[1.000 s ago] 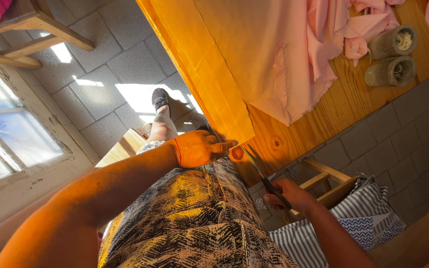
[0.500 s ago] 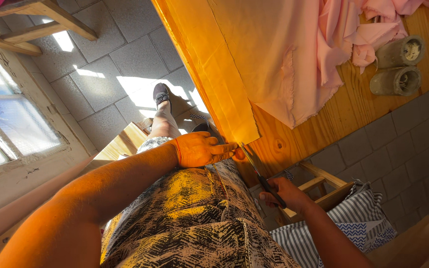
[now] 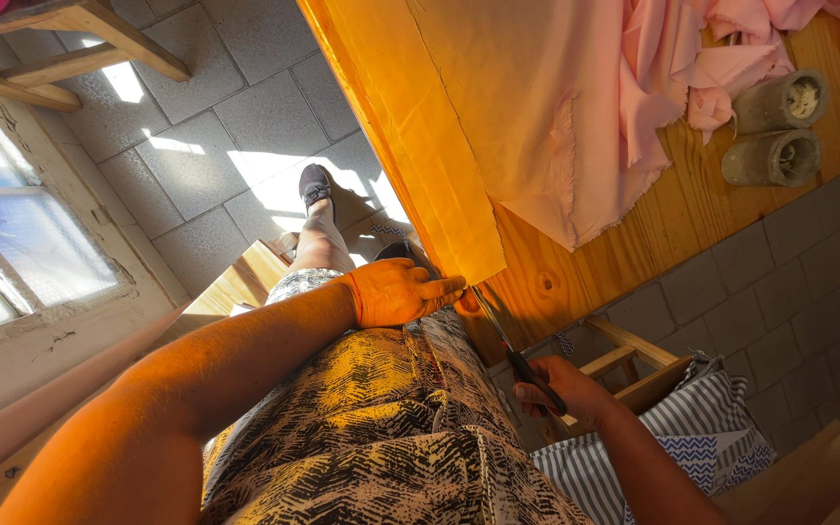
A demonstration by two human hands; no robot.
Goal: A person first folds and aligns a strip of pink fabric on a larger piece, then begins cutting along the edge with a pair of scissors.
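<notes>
Nearest the camera, the person's patterned black-and-yellow garment (image 3: 381,428) is filling the lower view. Just past it, the right hand (image 3: 561,389) is gripping the dark handles of a pair of scissors (image 3: 517,355), fingers closed around them, with the blades angling up toward the hanging end of the pale fabric (image 3: 459,185). The left hand (image 3: 396,292) is resting at the bench (image 3: 576,282) edge, fingers extended and pressing the fabric's lower corner; they are lying flat rather than curled.

The fabric is draping over the bench edge and spreading across the wooden top. The blade tips are sitting at its bottom edge, so the step in hand appears to be starting a cut along the strip; the next move probably calls for keeping the cloth taut while the blades are closing along a straight line.

Farther off, crumpled pink cloth (image 3: 731,58) and two grey cylindrical weights (image 3: 780,131) are lying on the bench.
</notes>
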